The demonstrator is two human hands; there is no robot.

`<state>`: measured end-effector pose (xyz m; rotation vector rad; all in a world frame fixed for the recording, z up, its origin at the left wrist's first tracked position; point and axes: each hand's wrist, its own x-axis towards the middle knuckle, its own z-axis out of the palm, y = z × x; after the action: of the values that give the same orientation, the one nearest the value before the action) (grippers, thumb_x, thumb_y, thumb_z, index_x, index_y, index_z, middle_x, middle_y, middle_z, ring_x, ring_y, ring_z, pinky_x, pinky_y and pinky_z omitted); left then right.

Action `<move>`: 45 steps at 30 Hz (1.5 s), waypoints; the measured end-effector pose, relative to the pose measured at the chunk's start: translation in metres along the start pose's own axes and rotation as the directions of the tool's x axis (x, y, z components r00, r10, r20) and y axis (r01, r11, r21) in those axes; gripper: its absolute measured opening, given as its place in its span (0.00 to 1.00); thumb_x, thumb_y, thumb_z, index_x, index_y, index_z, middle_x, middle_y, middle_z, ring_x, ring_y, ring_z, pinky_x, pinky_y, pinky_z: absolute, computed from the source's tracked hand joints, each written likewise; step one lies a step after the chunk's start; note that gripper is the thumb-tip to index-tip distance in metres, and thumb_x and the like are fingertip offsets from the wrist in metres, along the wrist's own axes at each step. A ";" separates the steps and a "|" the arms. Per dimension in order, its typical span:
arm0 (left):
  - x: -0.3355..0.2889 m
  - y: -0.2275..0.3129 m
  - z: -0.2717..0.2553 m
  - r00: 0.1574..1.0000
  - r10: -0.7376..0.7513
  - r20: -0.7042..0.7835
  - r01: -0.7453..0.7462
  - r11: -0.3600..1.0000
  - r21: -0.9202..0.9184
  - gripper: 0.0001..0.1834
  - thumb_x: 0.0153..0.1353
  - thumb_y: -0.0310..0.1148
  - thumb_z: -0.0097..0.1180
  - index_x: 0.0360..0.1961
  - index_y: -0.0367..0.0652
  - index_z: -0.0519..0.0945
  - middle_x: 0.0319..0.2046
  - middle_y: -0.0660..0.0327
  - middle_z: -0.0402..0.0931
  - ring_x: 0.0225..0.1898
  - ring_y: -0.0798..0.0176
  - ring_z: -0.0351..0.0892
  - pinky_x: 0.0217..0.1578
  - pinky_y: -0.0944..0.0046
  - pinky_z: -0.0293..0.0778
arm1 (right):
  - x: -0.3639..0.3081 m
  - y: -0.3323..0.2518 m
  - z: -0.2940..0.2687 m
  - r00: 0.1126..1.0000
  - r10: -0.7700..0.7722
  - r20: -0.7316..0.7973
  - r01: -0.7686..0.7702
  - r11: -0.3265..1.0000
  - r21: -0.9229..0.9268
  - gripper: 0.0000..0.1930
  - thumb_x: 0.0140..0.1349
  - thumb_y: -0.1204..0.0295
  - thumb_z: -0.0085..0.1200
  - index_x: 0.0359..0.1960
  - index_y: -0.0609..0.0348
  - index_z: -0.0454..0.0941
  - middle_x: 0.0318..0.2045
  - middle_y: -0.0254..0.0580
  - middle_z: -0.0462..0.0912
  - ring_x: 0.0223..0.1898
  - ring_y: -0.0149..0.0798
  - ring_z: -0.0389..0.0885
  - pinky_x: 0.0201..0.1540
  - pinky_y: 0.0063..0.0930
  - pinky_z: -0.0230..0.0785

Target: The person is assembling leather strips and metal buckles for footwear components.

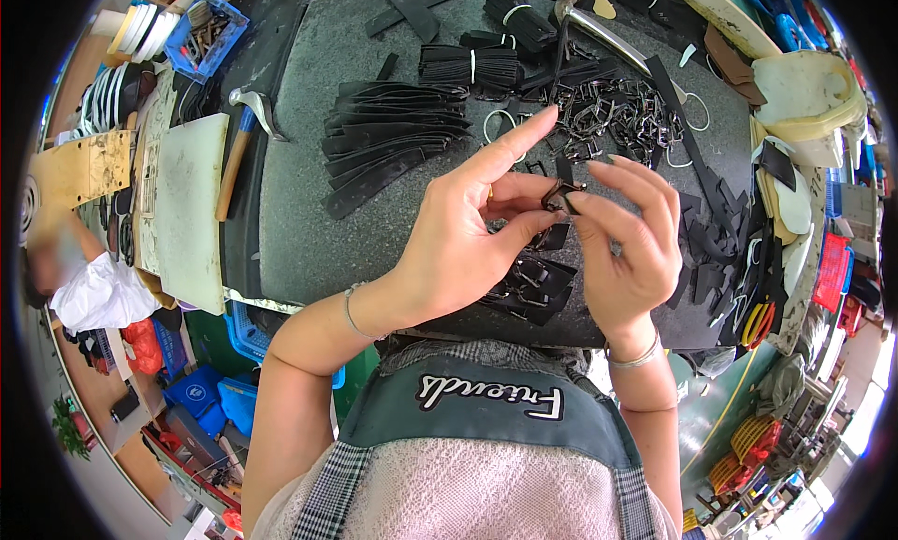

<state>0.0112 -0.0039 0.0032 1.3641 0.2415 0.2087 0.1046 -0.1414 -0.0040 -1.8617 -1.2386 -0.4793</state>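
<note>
A small dark metal buckle (559, 198) with a short black strap is pinched between my two hands above the middle of the work surface. My left hand (458, 231) grips it with thumb and bent fingers, its index finger stretched out ahead. From the other side, the thumb and index finger of my right hand (632, 236) press on the same piece. Just beyond lies a heap of metal buckles (622, 119). Below my fingers sit several black straps with buckles (535, 283), partly hidden by my left hand. A fan of black strips (393, 138) is spread to the left.
Tied bundles of black strips (470, 66) lie at the back. A wooden-handled hammer (243, 147) rests at left beside a pale board (190, 203). Another hammer (608, 37) lies at the back right. Black scraps (711, 250) cover the right side. A person (103, 288) is at far left.
</note>
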 end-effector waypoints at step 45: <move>-0.009 0.021 -0.016 0.981 0.011 -0.194 -0.008 1.000 0.015 0.07 0.62 0.25 0.52 0.40 0.33 0.75 0.34 0.57 0.78 0.34 0.63 0.81 0.30 0.68 0.79 | 0.002 -0.022 -0.018 0.647 0.610 0.457 -0.749 0.395 0.532 0.05 0.59 0.82 0.53 0.37 0.70 0.77 0.29 0.43 0.84 0.30 0.25 0.79 0.33 0.15 0.71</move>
<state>-0.0018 0.0125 0.0215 1.3602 0.3997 0.3493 0.0882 -0.1510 0.0180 -1.5521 -0.4888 0.5966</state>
